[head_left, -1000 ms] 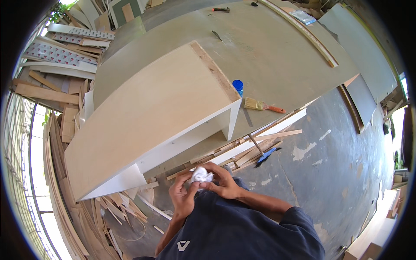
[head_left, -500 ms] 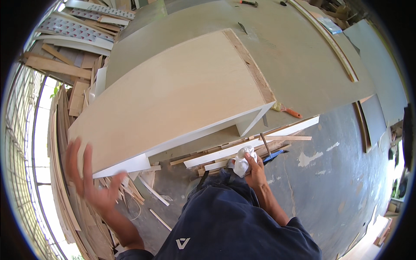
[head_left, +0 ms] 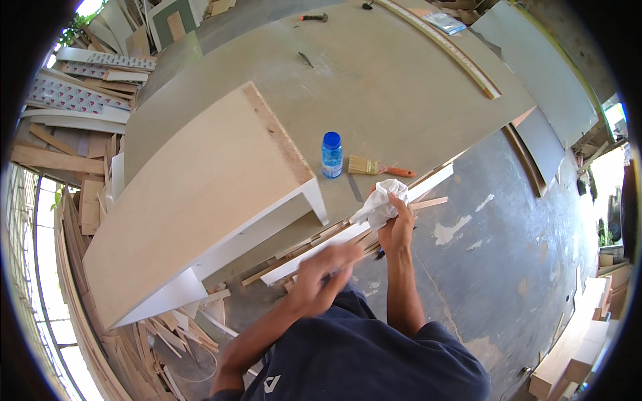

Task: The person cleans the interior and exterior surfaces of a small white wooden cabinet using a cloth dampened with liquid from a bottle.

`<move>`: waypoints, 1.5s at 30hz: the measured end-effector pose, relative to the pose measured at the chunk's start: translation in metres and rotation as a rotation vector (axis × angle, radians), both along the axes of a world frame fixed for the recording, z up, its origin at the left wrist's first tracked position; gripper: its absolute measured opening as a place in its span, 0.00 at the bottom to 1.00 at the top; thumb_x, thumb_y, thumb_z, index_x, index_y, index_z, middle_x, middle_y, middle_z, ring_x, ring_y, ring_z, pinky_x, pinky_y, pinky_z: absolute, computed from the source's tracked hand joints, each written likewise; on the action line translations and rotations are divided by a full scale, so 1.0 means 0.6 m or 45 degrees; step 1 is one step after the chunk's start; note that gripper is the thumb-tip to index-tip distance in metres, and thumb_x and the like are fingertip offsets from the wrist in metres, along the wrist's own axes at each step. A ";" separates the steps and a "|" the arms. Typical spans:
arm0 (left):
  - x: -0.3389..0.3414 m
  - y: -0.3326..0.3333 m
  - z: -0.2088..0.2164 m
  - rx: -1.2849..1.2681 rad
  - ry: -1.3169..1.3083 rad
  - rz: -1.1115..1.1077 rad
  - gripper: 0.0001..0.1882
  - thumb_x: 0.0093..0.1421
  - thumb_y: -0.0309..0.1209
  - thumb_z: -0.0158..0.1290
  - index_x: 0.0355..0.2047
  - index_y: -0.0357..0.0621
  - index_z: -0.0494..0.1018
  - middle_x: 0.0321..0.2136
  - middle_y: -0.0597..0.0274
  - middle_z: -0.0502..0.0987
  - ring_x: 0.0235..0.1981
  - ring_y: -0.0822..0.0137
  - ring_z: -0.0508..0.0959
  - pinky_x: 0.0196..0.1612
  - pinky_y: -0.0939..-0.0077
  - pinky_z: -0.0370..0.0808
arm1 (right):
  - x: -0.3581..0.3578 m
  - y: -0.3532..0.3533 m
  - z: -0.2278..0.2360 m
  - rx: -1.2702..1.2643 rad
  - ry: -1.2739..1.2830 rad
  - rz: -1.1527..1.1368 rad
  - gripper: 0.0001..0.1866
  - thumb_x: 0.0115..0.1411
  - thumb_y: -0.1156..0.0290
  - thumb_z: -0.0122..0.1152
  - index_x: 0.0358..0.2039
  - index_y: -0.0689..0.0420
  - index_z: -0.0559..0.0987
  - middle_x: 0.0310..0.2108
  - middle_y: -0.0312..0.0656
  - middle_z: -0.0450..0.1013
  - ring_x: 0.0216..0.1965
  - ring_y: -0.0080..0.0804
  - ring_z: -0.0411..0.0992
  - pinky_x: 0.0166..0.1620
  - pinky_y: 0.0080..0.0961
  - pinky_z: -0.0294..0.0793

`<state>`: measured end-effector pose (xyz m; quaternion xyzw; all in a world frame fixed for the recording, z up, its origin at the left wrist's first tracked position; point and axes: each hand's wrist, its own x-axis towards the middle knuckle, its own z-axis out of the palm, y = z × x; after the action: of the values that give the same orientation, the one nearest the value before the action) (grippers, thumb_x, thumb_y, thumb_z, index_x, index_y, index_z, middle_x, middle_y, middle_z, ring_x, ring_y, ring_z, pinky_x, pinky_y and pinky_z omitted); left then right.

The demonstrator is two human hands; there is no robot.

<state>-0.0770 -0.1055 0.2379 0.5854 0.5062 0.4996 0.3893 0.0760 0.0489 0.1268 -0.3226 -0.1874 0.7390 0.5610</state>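
A crumpled white cloth (head_left: 382, 204) is bunched in my right hand (head_left: 398, 230), its fingers and thumb closed round it. My left hand (head_left: 326, 277) is in front of my body, lower and to the left of the cloth and apart from it. Motion smears its fingers, so their pose is unclear. To the left lies a large box-like wooden piece (head_left: 194, 187) with a bare plywood face and white inner sides. Beyond the cloth, a flat paintbrush (head_left: 364, 166) with an orange handle rests on the table, beside a blue bottle (head_left: 332, 157) standing upright.
The greenish worktable (head_left: 401, 100) also carries a hammer (head_left: 314, 17), a small dark tool (head_left: 305, 60) and a long wooden strip (head_left: 441, 47). White and wooden boards (head_left: 314, 254) lie along its near edge. Offcuts (head_left: 170, 334) are piled at the lower left, on the grey floor (head_left: 495, 267).
My left hand has left the plywood piece's near left corner and swung right, toward the cloth. My right hand has risen with the cloth. The view has shifted, and the whole bottle now shows.
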 end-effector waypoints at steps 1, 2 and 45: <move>0.028 0.056 -0.052 0.245 0.078 0.175 0.13 0.65 0.19 0.50 0.49 0.32 0.76 0.47 0.47 0.80 0.47 0.57 0.81 0.52 0.69 0.75 | 0.009 0.000 0.006 0.020 -0.005 -0.017 0.17 0.67 0.70 0.59 0.53 0.64 0.74 0.45 0.49 0.79 0.44 0.37 0.79 0.47 0.31 0.79; 0.054 0.096 -0.097 0.123 -0.172 0.296 0.15 0.63 0.20 0.50 0.50 0.31 0.74 0.47 0.48 0.79 0.50 0.54 0.79 0.56 0.67 0.73 | 0.019 -0.003 0.012 0.066 -0.088 -0.101 0.17 0.66 0.72 0.60 0.53 0.64 0.74 0.45 0.48 0.79 0.45 0.36 0.79 0.48 0.30 0.79; 0.070 0.128 -0.153 -0.310 -0.344 -0.317 0.25 0.55 0.31 0.60 0.52 0.42 0.69 0.39 0.62 0.76 0.39 0.70 0.77 0.48 0.71 0.75 | 0.113 -0.142 -0.059 -0.007 0.523 -0.495 0.23 0.74 0.59 0.50 0.62 0.62 0.69 0.55 0.46 0.75 0.54 0.39 0.75 0.60 0.39 0.73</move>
<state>-0.0349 -0.0288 0.1463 0.5197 0.4298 0.4567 0.5801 0.1438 -0.0363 0.0913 -0.1976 -0.0025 0.6678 0.7177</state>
